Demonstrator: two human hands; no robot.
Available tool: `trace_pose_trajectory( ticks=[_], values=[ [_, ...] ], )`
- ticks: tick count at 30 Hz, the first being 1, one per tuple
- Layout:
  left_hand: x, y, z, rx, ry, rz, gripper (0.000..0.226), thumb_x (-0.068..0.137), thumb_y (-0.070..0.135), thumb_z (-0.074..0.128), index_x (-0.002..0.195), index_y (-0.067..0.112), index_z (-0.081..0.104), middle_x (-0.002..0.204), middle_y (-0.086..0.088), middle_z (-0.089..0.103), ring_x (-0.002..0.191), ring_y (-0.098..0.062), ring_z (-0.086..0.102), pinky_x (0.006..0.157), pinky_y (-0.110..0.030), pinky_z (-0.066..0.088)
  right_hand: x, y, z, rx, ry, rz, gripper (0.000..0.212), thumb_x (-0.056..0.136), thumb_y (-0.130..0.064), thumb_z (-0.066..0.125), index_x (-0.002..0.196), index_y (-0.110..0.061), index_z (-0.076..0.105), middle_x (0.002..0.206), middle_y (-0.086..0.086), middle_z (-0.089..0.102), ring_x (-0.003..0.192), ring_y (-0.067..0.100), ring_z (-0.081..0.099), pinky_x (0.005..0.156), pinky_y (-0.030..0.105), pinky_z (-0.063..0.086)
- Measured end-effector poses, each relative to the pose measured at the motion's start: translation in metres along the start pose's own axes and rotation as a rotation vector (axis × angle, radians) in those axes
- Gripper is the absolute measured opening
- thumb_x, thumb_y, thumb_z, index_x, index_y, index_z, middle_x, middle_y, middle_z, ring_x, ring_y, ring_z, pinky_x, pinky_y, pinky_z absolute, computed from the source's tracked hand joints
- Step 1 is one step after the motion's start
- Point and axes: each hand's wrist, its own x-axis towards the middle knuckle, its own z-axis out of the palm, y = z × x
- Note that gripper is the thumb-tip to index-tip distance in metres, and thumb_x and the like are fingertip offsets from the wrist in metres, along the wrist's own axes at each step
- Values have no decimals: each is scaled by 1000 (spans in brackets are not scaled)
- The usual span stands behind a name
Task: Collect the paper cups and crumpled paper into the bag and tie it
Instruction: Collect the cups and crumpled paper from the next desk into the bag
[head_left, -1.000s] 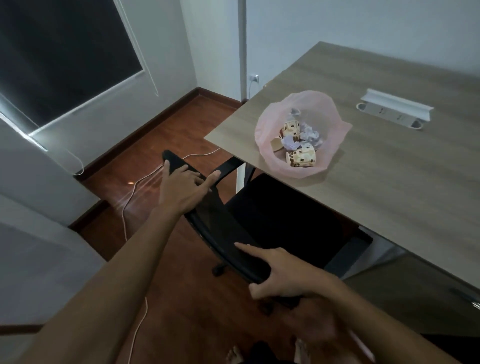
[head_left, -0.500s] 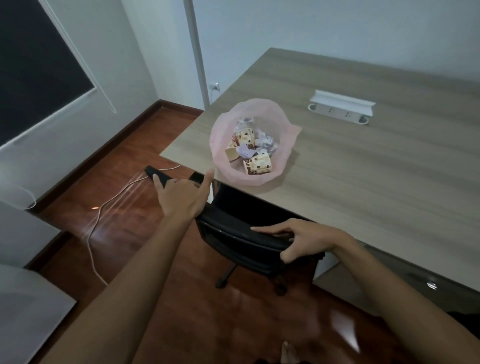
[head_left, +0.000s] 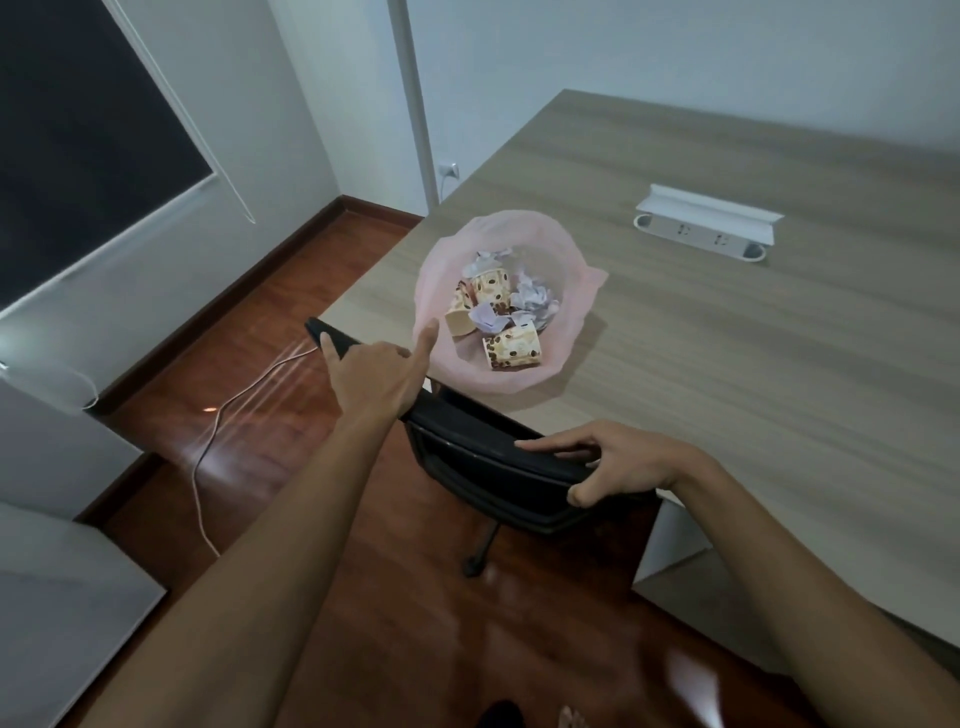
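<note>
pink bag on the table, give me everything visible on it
The pink bag is thin, translucent plastic, sitting upright near the wooden table edge with its mouth wide open, untied. Inside lie patterned paper cups on their sides and crumpled paper. Neither hand touches it: the left hand and right hand hold the black chair back in front.

An office — long desk, built-in socket box, black swivel chair.
</note>
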Motion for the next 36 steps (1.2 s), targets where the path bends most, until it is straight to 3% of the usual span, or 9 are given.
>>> trace_pose_trajectory(
  ticks=[9, 15, 18, 20, 22, 26, 29, 31, 36],
  values=[
    [10, 0, -5, 15, -24, 15, 101, 80, 82, -12, 61, 24, 69, 57, 6, 56, 78, -17, 62, 120, -51, 1, 16, 10, -13, -16, -56, -92, 73, 74, -19, 79, 133, -53, 52, 132, -18, 54, 118, -12, 48, 87, 0, 36],
    [33, 7, -3, 36, 16, 8, 88, 84, 83, 12, 99, 20, 72, 101, -5, 71, 107, -30, 60, 111, -61, 17, 31, 2, -40, 14, -192, -35, 66, 64, -56, 84, 124, -58, 57, 130, -26, 59, 118, -1, 57, 95, 24, 51],
    [71, 28, -8, -184, 89, 42, 79, 84, 79, 30, 116, 15, 62, 117, -8, 66, 110, -30, 57, 96, -49, 43, 65, 8, -56, 204, 243, 16, 36, 73, -51, 79, 106, -38, 72, 101, -12, 74, 95, 10, 71, 78, 34, 62],
    [101, 43, -7, -256, 123, 120, 71, 83, 72, 49, 121, 13, 57, 121, -9, 61, 114, -30, 53, 93, -46, 46, 97, 15, -68, 246, 709, 159, 17, 79, -38, 74, 87, -24, 69, 86, -1, 73, 84, 25, 72, 73, 43, 61],
    [125, 58, -3, -236, 99, 200, 69, 78, 63, 66, 123, 12, 54, 123, -10, 57, 115, -30, 50, 93, -43, 45, 123, 25, -77, 247, 971, 347, 25, 79, -41, 70, 85, -20, 57, 89, 2, 69, 81, 29, 68, 73, 42, 58],
    [163, 77, 12, -186, -34, 260, 68, 74, 50, 77, 125, 12, 52, 123, -11, 55, 117, -30, 51, 92, -42, 45, 157, 36, -88, 266, 830, 522, 45, 81, -47, 66, 111, -15, 58, 105, 7, 67, 89, 28, 67, 68, 31, 52],
    [190, 80, 20, -182, -96, 243, 41, 81, 33, 70, 113, 10, 58, 114, -13, 61, 107, -33, 58, 82, -41, 48, 169, 38, -93, 227, 829, 517, 16, 83, -29, 62, 95, -18, 62, 98, 8, 65, 91, 29, 66, 67, 29, 47],
    [208, 84, 21, -202, -111, 270, 22, 85, 23, 59, 100, 8, 62, 102, -16, 66, 97, -37, 61, 74, -38, 47, 172, 39, -101, 210, 906, 529, 14, 82, -19, 57, 68, -20, 54, 83, 9, 61, 84, 29, 65, 66, 30, 48],
    [258, 124, -11, -385, -70, 291, 18, 83, 21, 61, 95, 9, 66, 100, -15, 67, 98, -35, 61, 73, -30, 39, 129, 34, -154, 508, 1348, 462, 14, 84, -18, 56, 80, -7, 63, 74, 11, 67, 65, 31, 67, 65, 49, 60]
  ],
)
